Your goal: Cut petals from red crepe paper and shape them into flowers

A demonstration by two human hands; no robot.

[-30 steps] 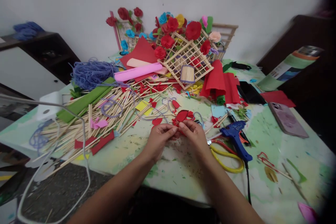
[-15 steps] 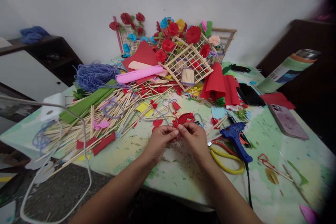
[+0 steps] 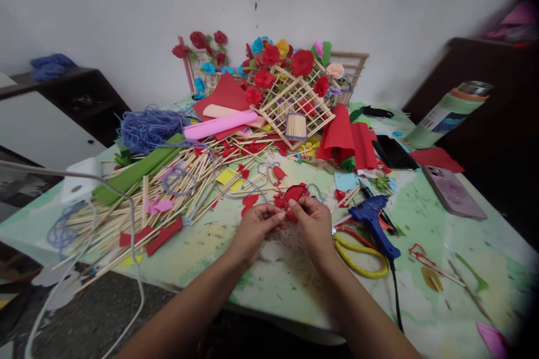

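My left hand (image 3: pixel 257 231) and my right hand (image 3: pixel 314 229) face each other low over the front middle of the table, thumbs and index fingers pinched. Between the fingertips shows a small red paper piece (image 3: pixel 291 215), pinched by my right hand. Whatever my left fingers hold is too small or hidden to tell. Just beyond the fingertips lie red paper petals (image 3: pixel 295 193), partly covered by my right hand. More red cutouts (image 3: pixel 250 201) are left of them. To the right of my right hand rest yellow-handled scissors (image 3: pixel 366 266) and a blue glue gun (image 3: pixel 373 221).
Thin wooden sticks (image 3: pixel 185 190) spread across the left, beside purple yarn (image 3: pixel 151 129) and a white cable (image 3: pixel 132 224). Stick lattices (image 3: pixel 309 92) with paper flowers lean at the back. A phone (image 3: pixel 452 192) and a green bottle (image 3: pixel 444 118) are on the right.
My hands have drawn slightly apart, and a red paper piece now shows between the fingertips. The camera view has shifted a little; the table items stay in place.
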